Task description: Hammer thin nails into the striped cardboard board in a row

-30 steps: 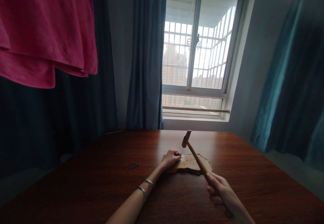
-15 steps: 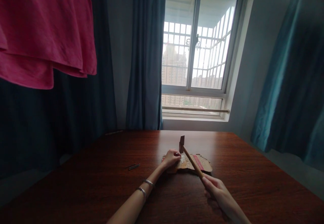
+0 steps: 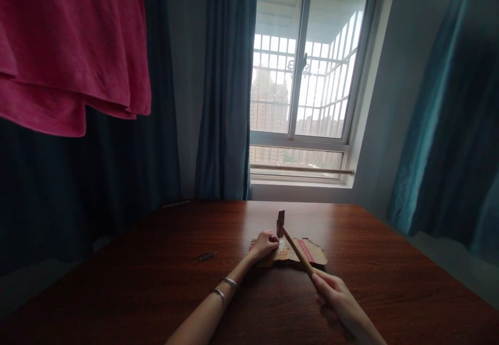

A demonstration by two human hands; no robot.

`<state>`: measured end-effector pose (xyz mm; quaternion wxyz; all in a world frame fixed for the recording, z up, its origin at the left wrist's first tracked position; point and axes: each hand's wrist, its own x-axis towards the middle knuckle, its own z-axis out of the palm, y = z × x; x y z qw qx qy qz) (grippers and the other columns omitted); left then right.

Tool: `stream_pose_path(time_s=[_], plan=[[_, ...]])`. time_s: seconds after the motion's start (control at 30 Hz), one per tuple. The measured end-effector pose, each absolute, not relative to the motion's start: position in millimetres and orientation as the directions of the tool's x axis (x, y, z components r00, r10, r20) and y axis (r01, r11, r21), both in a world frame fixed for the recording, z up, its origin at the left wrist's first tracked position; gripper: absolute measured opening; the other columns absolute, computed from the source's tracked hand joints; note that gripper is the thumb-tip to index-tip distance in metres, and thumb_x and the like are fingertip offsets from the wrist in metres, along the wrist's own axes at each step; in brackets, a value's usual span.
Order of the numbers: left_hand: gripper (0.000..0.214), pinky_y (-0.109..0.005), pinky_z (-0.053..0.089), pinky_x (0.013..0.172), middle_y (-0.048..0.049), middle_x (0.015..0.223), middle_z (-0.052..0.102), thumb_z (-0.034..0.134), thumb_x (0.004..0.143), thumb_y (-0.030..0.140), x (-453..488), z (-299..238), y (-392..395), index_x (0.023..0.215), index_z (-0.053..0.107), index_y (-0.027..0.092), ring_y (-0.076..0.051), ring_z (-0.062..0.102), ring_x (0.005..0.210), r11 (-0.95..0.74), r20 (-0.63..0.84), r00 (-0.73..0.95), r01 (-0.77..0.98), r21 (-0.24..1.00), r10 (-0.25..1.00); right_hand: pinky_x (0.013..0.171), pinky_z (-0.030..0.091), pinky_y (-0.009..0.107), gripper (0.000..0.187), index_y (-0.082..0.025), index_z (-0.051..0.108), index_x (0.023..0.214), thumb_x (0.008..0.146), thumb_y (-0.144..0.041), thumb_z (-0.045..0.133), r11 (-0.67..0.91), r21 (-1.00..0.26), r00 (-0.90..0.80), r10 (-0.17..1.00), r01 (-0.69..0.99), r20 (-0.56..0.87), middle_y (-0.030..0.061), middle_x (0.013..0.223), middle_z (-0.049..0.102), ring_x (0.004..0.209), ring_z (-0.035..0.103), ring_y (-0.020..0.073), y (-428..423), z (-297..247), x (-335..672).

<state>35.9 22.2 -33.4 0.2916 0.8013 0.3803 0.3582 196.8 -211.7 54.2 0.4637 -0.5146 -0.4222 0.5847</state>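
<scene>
My right hand [image 3: 331, 292] grips the wooden handle of a hammer [image 3: 298, 251]. Its metal head is raised close above the fingertips of my left hand [image 3: 265, 243]. Those fingers are pinched at the left part of a flat piece of cardboard [image 3: 318, 253], around something small that I cannot make out. The cardboard lies on the table, with a pink strip and many small dark marks or holes across its printed middle. Two bracelets circle my left wrist.
Several thin dark metal pieces [image 3: 207, 256] lie on the brown wooden table [image 3: 148, 288], left of the cardboard. A thin strip [image 3: 176, 204] rests at the far left edge. A pink cloth [image 3: 74, 49] hangs at upper left, before dark curtains. A window [image 3: 300, 85] stands behind.
Hardly anything differs. The hammer head sits very slightly lower, near my left fingertips, and the whole view has shifted a little. Both hands keep their grips.
</scene>
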Motion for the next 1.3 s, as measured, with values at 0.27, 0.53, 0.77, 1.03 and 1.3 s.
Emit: stream_pose_path(time_s=[0.27, 0.53, 0.77, 1.03, 1.3], plan=[[0.016, -0.021, 0.039, 0.063, -0.0023, 0.075, 0.065, 0.054, 0.064, 0.021, 36, -34, 22, 0.067, 0.067, 0.013, -0.014, 0.056, 0.069, -0.531, 0.346, 0.449, 0.398, 0.748, 0.824, 0.025, 0.012, 0.011, 0.057, -0.020, 0.050, 0.109, 0.066, -0.058, 0.057, -0.218, -0.969, -0.040, 0.976, -0.113, -0.215, -0.0107, 0.048, 0.037, 0.027, 0.022, -0.0006, -215, 57, 199], [0.016, -0.021, 0.039, 0.063, -0.0022, 0.075, 0.065, 0.054, 0.063, 0.021, 36, -37, 26, 0.066, 0.067, 0.013, -0.014, 0.057, 0.069, -0.537, 0.347, 0.454, 0.404, 0.741, 0.821, 0.026, 0.011, 0.010, 0.062, -0.019, 0.049, 0.110, 0.064, -0.059, 0.058, -0.206, -0.971, 0.011, 0.978, -0.123, -0.209, -0.0106, 0.047, 0.035, 0.029, 0.021, -0.0008, -212, 50, 198], [0.017, -0.021, 0.039, 0.062, -0.0021, 0.076, 0.065, 0.053, 0.064, 0.022, 36, -33, 25, 0.067, 0.067, 0.013, -0.014, 0.057, 0.069, -0.528, 0.327, 0.468, 0.403, 0.748, 0.821, 0.026, 0.012, 0.011, 0.063, -0.020, 0.045, 0.112, 0.065, -0.059, 0.058, -0.208, -0.967, -0.011, 0.978, -0.144, -0.209, -0.0118, 0.046, 0.035, 0.027, 0.020, -0.0010, -210, 46, 200], [0.017, -0.021, 0.040, 0.064, -0.0023, 0.077, 0.066, 0.056, 0.063, 0.024, 30, -26, 22, 0.067, 0.069, 0.013, -0.015, 0.057, 0.070, -0.528, 0.317, 0.512, 0.339, 0.779, 0.798, 0.024, 0.012, 0.011, 0.060, -0.021, 0.048, 0.109, 0.063, -0.058, 0.060, -0.227, -0.957, 0.046, 0.970, -0.180, -0.239, -0.0103, 0.048, 0.041, 0.026, 0.022, -0.0008, -208, 43, 199], [0.020, -0.022, 0.042, 0.066, -0.0035, 0.079, 0.066, 0.056, 0.064, 0.028, 29, -29, 25, 0.069, 0.069, 0.013, -0.016, 0.058, 0.072, -0.499, 0.309, 0.503, 0.301, 0.813, 0.807, 0.024, 0.013, 0.010, 0.058, -0.019, 0.052, 0.109, 0.065, -0.054, 0.061, -0.236, -0.957, 0.068, 0.966, -0.171, -0.250, -0.0099, 0.047, 0.041, 0.025, 0.025, -0.0007, -212, 44, 196]])
